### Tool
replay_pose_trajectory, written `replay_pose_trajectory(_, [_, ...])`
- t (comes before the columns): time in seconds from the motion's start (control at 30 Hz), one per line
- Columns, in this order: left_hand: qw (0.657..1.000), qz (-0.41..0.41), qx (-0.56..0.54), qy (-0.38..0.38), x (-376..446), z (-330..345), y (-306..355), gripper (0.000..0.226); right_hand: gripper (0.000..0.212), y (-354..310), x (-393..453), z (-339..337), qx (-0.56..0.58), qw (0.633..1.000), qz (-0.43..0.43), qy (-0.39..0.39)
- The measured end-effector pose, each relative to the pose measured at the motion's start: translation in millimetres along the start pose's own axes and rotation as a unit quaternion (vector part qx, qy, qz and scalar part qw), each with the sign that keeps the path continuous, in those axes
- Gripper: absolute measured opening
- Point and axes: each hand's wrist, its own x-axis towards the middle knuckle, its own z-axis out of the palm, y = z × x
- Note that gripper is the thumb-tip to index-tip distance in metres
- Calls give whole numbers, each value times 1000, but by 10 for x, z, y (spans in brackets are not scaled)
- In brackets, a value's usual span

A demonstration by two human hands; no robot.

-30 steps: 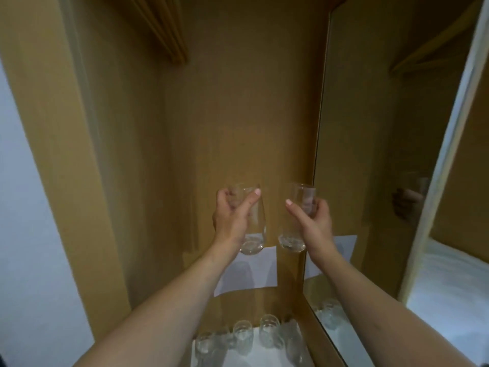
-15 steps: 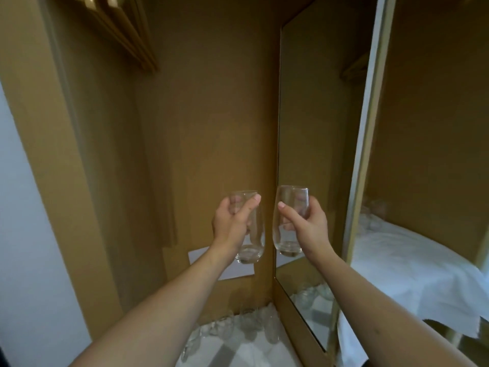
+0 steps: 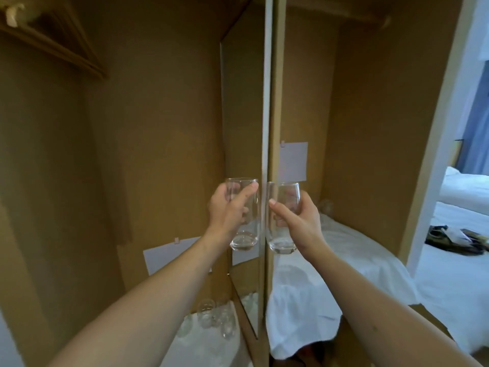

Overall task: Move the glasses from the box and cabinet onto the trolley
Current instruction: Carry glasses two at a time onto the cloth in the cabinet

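Each hand carries a clear stemless glass, held upright at chest height in front of the wooden cabinet [image 3: 164, 133]. My left hand [image 3: 227, 213] grips the left glass [image 3: 244, 234] around its middle. My right hand [image 3: 299, 221] grips the right glass [image 3: 281, 239] the same way. The two glasses are close together, on either side of the mirrored door's edge [image 3: 266, 128]. Several more glasses [image 3: 211, 317] stand on a white cloth on the cabinet floor, below my left forearm. No trolley or box is in view.
The mirrored cabinet door [image 3: 242, 144] stands edge-on straight ahead. Right of it, a second compartment holds a shelf draped in white cloth [image 3: 352, 258]. A doorway at far right shows a white bed [image 3: 455, 276] with dark items on it. Wooden hangers [image 3: 60, 46] hang upper left.
My view has swung right, bringing the right compartment and the doorway into sight. Both hands kept their glasses and moved right with it, now level with the door's edge.
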Motion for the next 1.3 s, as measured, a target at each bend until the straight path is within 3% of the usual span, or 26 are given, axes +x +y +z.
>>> replay_pose_trajectory(0.17, [1000, 8, 3, -25, -162, 709, -7, 47, 61, -106, -46, -784, -2, 1000, 13, 29])
replay_pose_trajectory(0.43, [999, -24, -6, -44, -414, 1558, -132, 64, 55, -109, -39, -1747, -16, 998, 17, 59])
replay_pose_trajectory(0.63, [998, -25, 52, -24, -545, 1969, -369, 49, 46, 116, -37, -2103, -22, 997, 24, 73])
replay_pose_trajectory(0.97, [993, -51, 101, -41, -151, 2580, -964, 61, 47, 616, 275, -2628, -48, 993, 50, 94])
replay_pose_trajectory(1.1, [991, -55, 112, -43, 148, 2891, -1221, 64, 58, 832, 587, -2869, -58, 990, 65, 114])
replay_pose_trajectory(1.3, [991, -58, 108, -47, 716, 3255, -1548, 52, 55, 1169, 1203, -3139, -68, 986, 72, 132])
